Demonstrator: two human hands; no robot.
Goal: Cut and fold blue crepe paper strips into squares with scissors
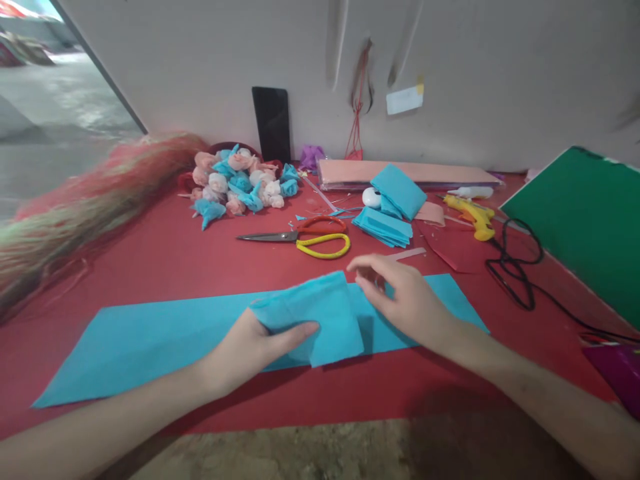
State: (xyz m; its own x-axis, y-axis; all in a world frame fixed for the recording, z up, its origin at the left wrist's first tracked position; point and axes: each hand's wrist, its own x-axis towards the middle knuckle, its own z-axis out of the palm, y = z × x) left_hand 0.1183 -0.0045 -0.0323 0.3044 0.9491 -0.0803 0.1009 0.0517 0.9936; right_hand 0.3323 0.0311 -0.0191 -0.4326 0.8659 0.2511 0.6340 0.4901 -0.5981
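My left hand grips a folded piece of blue crepe paper, with the thumb lying across its front and the other fingers hidden behind it. Just right of the piece's upper corner is my right hand, its thumb and index finger bent and a little apart with nothing visible between them. Under both hands a long blue crepe paper strip lies flat across the red table cover. Beyond them rest scissors with one red and one yellow handle. A stack of cut blue paper pieces sits behind my right hand.
Pink, white and blue paper flowers are heaped at the back left, near a phone leaning on the wall. A yellow glue gun with a looping black cord lies right, beside a green board. Straw-like bundles line the left edge.
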